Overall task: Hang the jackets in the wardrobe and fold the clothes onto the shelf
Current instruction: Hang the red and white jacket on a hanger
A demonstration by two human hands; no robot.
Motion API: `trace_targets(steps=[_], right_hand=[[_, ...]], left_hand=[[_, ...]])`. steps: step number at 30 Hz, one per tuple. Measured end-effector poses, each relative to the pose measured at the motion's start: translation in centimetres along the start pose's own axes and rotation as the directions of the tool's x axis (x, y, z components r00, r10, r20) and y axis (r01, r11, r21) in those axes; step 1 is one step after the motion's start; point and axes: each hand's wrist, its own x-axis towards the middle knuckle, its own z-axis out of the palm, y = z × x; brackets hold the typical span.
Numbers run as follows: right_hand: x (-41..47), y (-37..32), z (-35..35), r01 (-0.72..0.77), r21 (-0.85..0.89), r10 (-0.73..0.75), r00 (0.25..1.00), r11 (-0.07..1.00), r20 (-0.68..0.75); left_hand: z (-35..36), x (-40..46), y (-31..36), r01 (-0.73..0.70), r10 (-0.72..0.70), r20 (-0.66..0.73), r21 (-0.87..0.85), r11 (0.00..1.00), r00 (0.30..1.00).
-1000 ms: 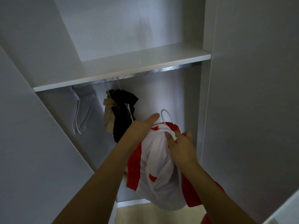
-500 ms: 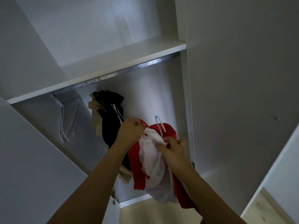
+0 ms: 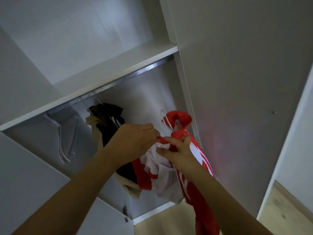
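Below the rail, in front of the open wardrobe, the red and white jacket hung bunched between my two hands, already on its white hanger but not yet hooked up. My left hand had curled its fingers round the red edge of the collar, and my right hand pinched the red and white cloth just beside it, so both were closed on the jacket. Half a second before, my hands had been lower and closer to me, and the hook stood straight up between them; by this moment I had carried the jacket up and to the right, and the hook leaned over the collar, nearer the rail though well short of it. A second before, my left hand had lain flatter against the shoulder, so I had since gathered the collar into a firmer hold. I judged that the jacket was seated well enough on the hanger and that the lift to the rail came next. To the left, the black jacket and a beige garment already hung from the rail, and two bare hangers hung beyond them. The shelf above the rail held nothing I could see.
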Motion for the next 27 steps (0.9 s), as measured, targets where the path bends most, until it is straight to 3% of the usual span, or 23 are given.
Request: trace_targets(steps=[3, 5, 6, 7, 8, 9, 10, 14, 18, 21, 24, 27], right_hand=[[0.2, 0.0, -0.3, -0.02, -0.103, 0.016, 0.999, 0.994, -0.04], [0.3, 0.1, -0.7, -0.047, -0.07, 0.043, 0.997, 0.996, -0.064], [0.1, 0.1, -0.9, -0.063, -0.014, 0.062, 0.996, 0.998, -0.069], [0.1, 0.4, -1.1, -0.075, 0.041, 0.078, 0.995, 0.996, -0.07], [0.0, 0.6, -1.3, -0.087, 0.062, 0.091, 0.993, 0.994, -0.073], [0.0, 0.7, -1.5, -0.1, 0.06, 0.105, 0.991, 0.993, -0.078], [-0.1, 0.8, -1.8, -0.111, 0.066, 0.116, 0.99, 0.992, -0.078], [-0.5, 0.9, -2.1, -0.155, 0.16, 0.158, 0.987, 0.975, -0.005], [-0.8, 0.6, -1.9, -0.321, 0.114, 0.323, 0.946, 0.94, 0.0], [-1.0, 0.5, -2.2, -0.215, -0.03, 0.214, 0.977, 0.976, -0.014], [-1.3, 0.2, -2.7, -0.121, -0.068, 0.121, 0.993, 0.99, 0.001], [-1.5, -0.2, -2.8, -0.116, -0.056, 0.118, 0.992, 0.992, 0.036]], left_hand=[[1.5, -0.7, 0.3, 0.328, -0.332, 0.0, -0.143, 0.934, 0.943], [2.9, -1.4, 0.5, 0.571, -0.589, 0.01, -0.263, 0.778, 0.808], [3.5, -1.8, 0.6, 0.67, -0.73, 0.041, -0.435, 0.601, 0.682], [3.8, -1.9, 0.8, 0.687, -0.832, 0.12, -0.634, 0.355, 0.541], [4.2, -2.0, 1.1, 0.618, -0.87, 0.228, -0.779, 0.106, 0.436], [4.4, -2.1, 1.3, 0.532, -0.861, 0.323, -0.843, -0.074, 0.393], [4.4, -2.1, 1.5, 0.489, -0.84, 0.38, -0.857, -0.162, 0.388], [4.9, -2.1, 2.4, 0.524, -0.773, 0.462, -0.828, -0.201, 0.434], [5.6, -2.6, 2.5, 0.488, -0.794, 0.421, -0.854, -0.183, 0.439], [5.9, -2.7, 2.7, 0.342, -0.847, 0.392, -0.9, -0.271, 0.358], [6.0, -2.9, 2.9, 0.282, -0.822, 0.419, -0.902, -0.327, 0.386], [5.8, -3.1, 3.1, 0.372, -0.78, 0.445, -0.881, -0.293, 0.44]])
